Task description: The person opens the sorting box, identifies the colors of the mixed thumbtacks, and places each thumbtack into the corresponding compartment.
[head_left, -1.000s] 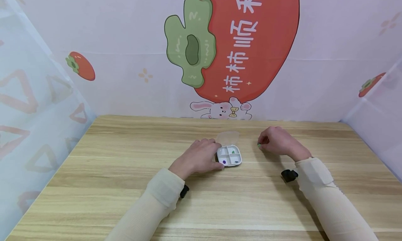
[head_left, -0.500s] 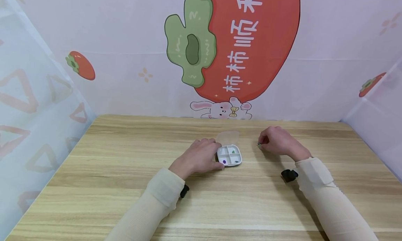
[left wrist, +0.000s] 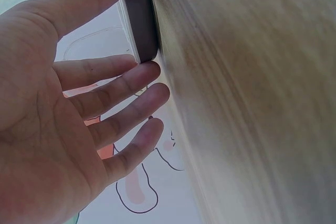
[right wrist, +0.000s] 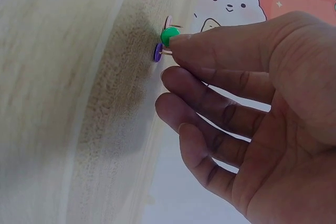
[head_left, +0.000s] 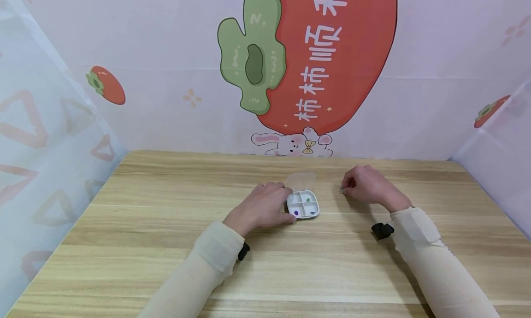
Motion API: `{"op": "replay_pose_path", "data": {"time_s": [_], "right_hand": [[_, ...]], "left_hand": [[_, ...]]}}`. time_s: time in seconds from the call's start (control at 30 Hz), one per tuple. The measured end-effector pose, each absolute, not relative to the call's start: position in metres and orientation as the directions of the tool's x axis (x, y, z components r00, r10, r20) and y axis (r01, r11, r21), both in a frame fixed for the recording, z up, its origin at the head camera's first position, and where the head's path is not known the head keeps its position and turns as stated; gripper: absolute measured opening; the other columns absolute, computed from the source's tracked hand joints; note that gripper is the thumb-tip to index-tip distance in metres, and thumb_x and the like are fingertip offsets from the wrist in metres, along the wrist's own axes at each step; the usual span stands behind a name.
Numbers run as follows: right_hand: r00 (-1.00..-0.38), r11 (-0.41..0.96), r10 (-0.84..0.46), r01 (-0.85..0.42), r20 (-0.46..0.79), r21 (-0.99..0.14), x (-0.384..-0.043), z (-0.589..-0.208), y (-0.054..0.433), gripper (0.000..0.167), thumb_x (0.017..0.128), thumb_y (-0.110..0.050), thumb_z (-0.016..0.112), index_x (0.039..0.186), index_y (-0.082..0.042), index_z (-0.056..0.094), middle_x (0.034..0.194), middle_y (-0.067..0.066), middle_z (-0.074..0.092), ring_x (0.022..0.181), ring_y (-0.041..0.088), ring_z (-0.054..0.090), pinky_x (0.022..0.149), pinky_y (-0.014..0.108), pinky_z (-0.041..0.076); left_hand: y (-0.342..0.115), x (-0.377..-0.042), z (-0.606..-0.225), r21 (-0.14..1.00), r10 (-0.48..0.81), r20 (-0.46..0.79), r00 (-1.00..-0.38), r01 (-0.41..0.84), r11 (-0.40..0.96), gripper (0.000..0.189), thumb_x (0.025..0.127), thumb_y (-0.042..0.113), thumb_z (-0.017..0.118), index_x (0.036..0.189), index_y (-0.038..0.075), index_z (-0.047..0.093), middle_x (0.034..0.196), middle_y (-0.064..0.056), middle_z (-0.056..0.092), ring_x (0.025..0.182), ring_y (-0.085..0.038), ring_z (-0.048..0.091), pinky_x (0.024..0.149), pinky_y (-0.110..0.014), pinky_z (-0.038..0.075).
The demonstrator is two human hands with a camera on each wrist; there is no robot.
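Note:
A small white four-compartment pill box (head_left: 303,203) lies on the table with its clear lid (head_left: 301,181) folded back. Inside are a green thumbtack (head_left: 308,200), a purple thumbtack (head_left: 296,213) and a small bluish piece (head_left: 312,213). My left hand (head_left: 267,206) holds the box at its left side, thumb at the near edge and index finger at the far one. To the right, my right hand (head_left: 365,185) pinches a green thumbtack (right wrist: 169,36) between thumb and forefinger. Beside it on the tabletop are a purple thumbtack (right wrist: 158,52) and a pink thumbtack (right wrist: 168,22).
The wood-grain table (head_left: 265,272) ends at a white cloth backdrop (head_left: 157,115) printed with persimmons and a rabbit. Cloth walls also stand at left and right. Black wrist cameras (head_left: 382,231) hang below both sleeves.
My right fingers shift very slightly at the thumbtacks, and the green one shows a little differently at the fingertips. The left hand and the pill box stay in place.

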State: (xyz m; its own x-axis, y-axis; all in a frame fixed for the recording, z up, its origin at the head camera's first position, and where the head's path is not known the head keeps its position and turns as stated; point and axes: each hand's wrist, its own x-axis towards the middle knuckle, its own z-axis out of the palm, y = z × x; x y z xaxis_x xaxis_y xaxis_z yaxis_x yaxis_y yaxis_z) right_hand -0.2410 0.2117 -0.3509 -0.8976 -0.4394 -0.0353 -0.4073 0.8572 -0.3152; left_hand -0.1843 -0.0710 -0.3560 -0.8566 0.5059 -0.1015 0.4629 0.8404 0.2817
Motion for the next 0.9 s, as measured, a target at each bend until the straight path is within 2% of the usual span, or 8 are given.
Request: {"op": "replay_pose_path", "data": {"time_s": [0.3,0.9], "right_hand": [[-0.898,0.854,-0.44,-0.413,-0.015,-0.318,-0.241,-0.3518,0.2123,0.009,0.085,-0.005,0.074,0.079,-0.012,0.074,0.075,-0.004,0.064,0.07,0.015,0.055,0.067,0.034,0.047],[-0.91,0.864,-0.414,-0.391,-0.005,-0.319,-0.2429,-0.352,0.2132,0.01,0.086,-0.006,0.073,0.079,-0.013,0.075,0.071,-0.005,0.063,0.067,0.016,0.054,0.066,0.034,0.045]], "left_hand": [[-0.0712,-0.1843,-0.3561,0.288,0.506,-0.106,-0.856,0.461,0.839,0.062,0.087,0.043,0.08,0.135,0.008,0.063,0.132,-0.009,0.062,0.115,-0.026,0.057,0.109,-0.05,0.039],[-0.0708,-0.1845,-0.3561,0.283,0.507,-0.098,-0.856,0.464,0.839,0.062,0.086,0.043,0.08,0.134,0.008,0.064,0.126,-0.007,0.063,0.109,-0.024,0.057,0.105,-0.048,0.042]]}}
